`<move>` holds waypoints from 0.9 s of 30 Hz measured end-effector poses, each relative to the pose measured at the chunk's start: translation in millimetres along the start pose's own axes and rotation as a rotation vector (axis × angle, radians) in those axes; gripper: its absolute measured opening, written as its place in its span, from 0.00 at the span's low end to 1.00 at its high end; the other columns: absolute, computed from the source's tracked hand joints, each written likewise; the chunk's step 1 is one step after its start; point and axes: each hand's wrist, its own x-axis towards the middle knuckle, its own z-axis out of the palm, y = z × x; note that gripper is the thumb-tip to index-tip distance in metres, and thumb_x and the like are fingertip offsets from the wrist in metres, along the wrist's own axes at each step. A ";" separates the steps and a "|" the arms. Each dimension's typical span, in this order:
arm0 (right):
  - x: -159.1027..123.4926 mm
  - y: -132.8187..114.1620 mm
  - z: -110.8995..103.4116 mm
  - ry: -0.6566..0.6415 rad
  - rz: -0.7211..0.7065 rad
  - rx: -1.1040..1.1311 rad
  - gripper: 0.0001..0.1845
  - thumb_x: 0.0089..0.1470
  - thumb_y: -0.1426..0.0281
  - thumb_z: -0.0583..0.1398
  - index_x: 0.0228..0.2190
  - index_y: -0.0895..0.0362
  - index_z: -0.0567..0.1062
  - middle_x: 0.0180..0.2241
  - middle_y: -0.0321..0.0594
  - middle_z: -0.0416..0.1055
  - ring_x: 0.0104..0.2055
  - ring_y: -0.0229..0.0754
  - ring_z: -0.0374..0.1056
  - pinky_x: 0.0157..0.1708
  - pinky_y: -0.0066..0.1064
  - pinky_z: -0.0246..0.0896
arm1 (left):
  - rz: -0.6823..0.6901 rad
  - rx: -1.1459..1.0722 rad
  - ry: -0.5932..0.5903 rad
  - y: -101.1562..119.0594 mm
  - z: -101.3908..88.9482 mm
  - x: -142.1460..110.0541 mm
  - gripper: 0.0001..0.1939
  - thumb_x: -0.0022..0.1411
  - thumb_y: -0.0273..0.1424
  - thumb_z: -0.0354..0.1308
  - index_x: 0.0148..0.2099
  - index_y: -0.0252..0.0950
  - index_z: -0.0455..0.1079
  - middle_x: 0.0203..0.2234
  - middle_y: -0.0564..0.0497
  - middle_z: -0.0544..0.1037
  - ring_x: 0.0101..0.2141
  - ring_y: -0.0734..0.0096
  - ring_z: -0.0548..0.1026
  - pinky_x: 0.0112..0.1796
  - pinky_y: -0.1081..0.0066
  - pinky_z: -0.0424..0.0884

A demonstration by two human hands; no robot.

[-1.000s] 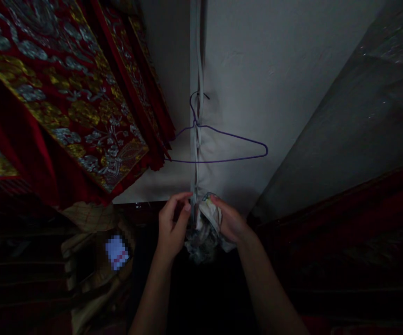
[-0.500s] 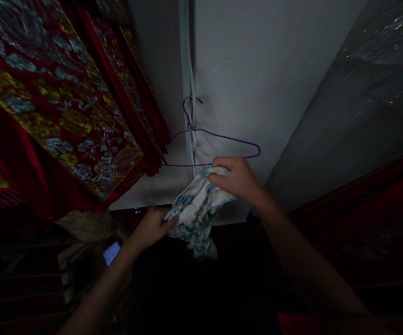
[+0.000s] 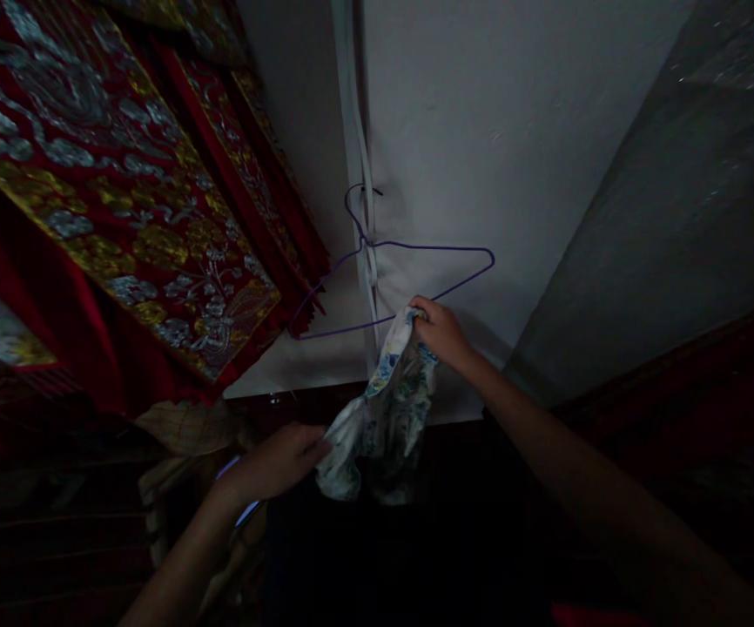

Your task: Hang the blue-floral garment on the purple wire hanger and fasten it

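A white cloth with a blue, green and yellow print [image 3: 390, 392] hangs bunched between my hands; whether it is a garment I cannot tell. My right hand [image 3: 439, 329] is closed on its upper edge, close to the bottom bar of a purple wire hanger [image 3: 442, 247]. Lower down, my left hand [image 3: 289, 457] pinches the cloth's left side. The hanger hangs by its hook from a dark nail on the wall, tilted down to the left, with no cloth on it. Folds of the cloth sink into shadow at the bottom.
Red hangings embroidered in silver and gold [image 3: 155, 209] fill the left. A pale strap [image 3: 357, 104] runs down the white wall [image 3: 468, 157] behind the hanger. Clear plastic sheeting [image 3: 696, 174] covers the right. At lower left, a lit phone [image 3: 246, 512] shows behind my left wrist, beside wooden furniture.
My left hand has moved down, stretching the cloth longer below my right hand. The hanger has tilted, its left end lower and right end higher. The view has shifted slightly.
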 end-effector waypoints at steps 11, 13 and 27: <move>3.7 -14.4 -32.4 0.037 -0.070 -0.156 0.12 0.50 0.66 0.55 0.18 0.55 0.65 0.17 0.33 0.60 0.23 0.38 0.58 0.27 0.30 0.46 | 0.095 0.364 0.681 6.4 -78.7 56.3 0.14 0.63 0.31 0.47 0.40 0.37 0.75 0.42 0.40 0.79 0.49 0.52 0.75 0.56 0.55 0.66; -0.9 -19.3 -28.3 0.023 -0.044 -0.088 0.13 0.51 0.64 0.55 0.18 0.55 0.66 0.18 0.33 0.61 0.24 0.37 0.58 0.27 0.30 0.47 | 0.172 0.340 0.806 25.6 -85.9 65.1 0.14 0.64 0.30 0.47 0.43 0.36 0.73 0.50 0.40 0.78 0.53 0.52 0.73 0.57 0.55 0.66; -8.6 -19.8 -91.6 0.291 -0.026 -0.149 0.47 0.38 0.70 0.69 0.61 0.57 0.64 0.30 0.37 0.72 0.27 0.41 0.64 0.30 0.34 0.59 | 0.346 0.399 0.787 29.8 -128.9 103.6 0.22 0.64 0.26 0.47 0.57 0.32 0.71 0.49 0.42 0.78 0.51 0.58 0.75 0.55 0.59 0.69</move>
